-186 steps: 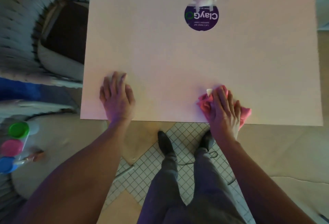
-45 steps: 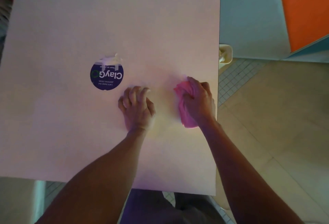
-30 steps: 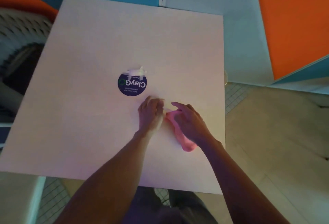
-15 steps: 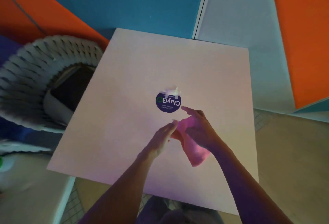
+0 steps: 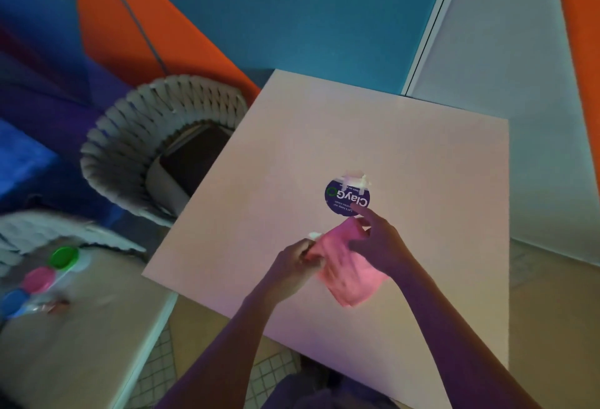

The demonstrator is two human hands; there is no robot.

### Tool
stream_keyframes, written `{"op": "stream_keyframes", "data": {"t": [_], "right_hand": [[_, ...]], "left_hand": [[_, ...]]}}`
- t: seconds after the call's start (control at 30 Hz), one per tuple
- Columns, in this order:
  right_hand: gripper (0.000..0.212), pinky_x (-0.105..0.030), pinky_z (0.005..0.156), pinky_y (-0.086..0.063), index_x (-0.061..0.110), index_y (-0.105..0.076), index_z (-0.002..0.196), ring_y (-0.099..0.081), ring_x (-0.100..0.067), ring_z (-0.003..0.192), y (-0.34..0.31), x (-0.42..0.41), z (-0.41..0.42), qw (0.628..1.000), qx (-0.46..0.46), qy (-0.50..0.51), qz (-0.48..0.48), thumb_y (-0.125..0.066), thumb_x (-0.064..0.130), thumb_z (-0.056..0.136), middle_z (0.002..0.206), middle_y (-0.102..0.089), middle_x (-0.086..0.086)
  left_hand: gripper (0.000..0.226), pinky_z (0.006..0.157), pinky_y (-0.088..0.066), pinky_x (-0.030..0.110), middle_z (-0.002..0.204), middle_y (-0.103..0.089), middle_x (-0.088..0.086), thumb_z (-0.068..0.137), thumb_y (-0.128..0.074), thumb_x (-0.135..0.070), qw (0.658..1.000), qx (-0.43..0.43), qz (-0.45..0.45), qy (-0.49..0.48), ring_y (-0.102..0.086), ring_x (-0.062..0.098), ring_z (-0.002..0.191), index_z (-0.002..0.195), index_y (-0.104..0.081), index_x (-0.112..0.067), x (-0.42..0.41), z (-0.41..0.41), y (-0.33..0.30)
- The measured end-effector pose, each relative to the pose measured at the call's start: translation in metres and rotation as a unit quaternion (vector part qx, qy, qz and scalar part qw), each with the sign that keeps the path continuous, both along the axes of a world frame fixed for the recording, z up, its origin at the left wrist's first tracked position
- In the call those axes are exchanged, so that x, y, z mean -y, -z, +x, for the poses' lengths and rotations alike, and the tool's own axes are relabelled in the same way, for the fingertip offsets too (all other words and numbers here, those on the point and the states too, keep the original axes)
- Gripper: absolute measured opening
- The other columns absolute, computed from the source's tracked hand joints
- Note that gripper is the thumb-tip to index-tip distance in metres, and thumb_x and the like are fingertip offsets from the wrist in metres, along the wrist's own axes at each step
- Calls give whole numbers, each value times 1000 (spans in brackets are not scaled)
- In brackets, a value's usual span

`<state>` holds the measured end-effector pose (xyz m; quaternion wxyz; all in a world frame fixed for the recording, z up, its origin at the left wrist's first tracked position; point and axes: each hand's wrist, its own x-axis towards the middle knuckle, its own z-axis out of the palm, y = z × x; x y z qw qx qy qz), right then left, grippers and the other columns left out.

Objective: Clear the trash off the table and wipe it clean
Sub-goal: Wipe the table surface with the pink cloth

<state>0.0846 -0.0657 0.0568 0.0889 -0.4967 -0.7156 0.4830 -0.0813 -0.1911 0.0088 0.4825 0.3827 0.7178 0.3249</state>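
Both grips hold a soft, crumpled pink cloth (image 5: 349,273) above the smooth square table (image 5: 259,213): left hand (image 5: 297,267) pinching, right hand (image 5: 378,246) clasping, forefinger extended.

A pale square table (image 5: 259,200) carries a round dark-blue sticker (image 5: 346,202) with white lettering, taped down at its far edge with torn white tape (image 5: 354,179). To the left, a lower beige surface (image 5: 81,337) holds blurred green (image 5: 64,257), pink (image 5: 39,279) and blue (image 5: 13,302) lidded tubs.
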Motion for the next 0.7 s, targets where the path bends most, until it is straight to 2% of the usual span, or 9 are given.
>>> {"op": "stream_keyframes", "data": {"t": [0.1,0.2,0.27,0.37,0.5,0.6,0.7], "right_hand": [[64,-30,85,-47,29,-58,134,-64,-20,101,0,4,2,1000,1,-3,-26,-76,14,75,106,-68,3],[30,-30,75,-46,24,-74,105,-66,-17,87,0,13,4,998,-25,-20,-51,-79,18,76,90,-74,2],[19,-29,69,-44,22,-76,94,-62,-15,77,0,19,4,997,-39,-30,-58,-80,20,76,82,-73,0],[17,-28,67,-42,19,-74,91,-57,-10,70,-2,28,2,993,-74,-27,-88,-81,17,75,78,-70,4],[22,-27,76,-46,18,-72,91,-61,-10,78,-6,39,-6,982,-137,-24,-126,-80,6,74,86,-72,3],[23,-27,73,-43,18,-69,84,-58,-10,76,-10,47,-15,972,-174,-31,-157,-80,1,74,78,-66,6],[24,-27,70,-41,20,-68,80,-55,-10,75,-18,57,-33,963,-201,-47,-172,-79,0,75,76,-62,6]], "left_hand": [[21,67,-43,30,87,-70,-5,81,-62,-34,999,-31,11,-24,-56,7,73,100,-67,-25,15,1,-8],[15,68,-45,29,88,-71,-4,89,-64,-22,996,-64,19,-55,-56,5,72,103,-68,-23,31,4,-15],[13,69,-44,26,88,-71,-6,92,-65,-17,993,-81,25,-77,-56,2,72,103,-69,-23,42,6,-20],[16,69,-46,18,92,-71,-10,93,-65,-18,989,-81,27,-119,-60,-1,77,103,-68,-30,58,8,-27],[19,68,-47,11,101,-71,-11,96,-63,-17,979,-92,48,-174,-65,4,89,112,-69,-25,78,5,-34],[23,77,-51,16,108,-70,-14,98,-61,-12,967,-105,98,-213,-65,1,96,115,-70,-23,90,0,-41],[27,81,-52,19,107,-71,-17,96,-61,-4,951,-107,144,-252,-65,0,99,111,-72,-24,103,-11,-49]]}}
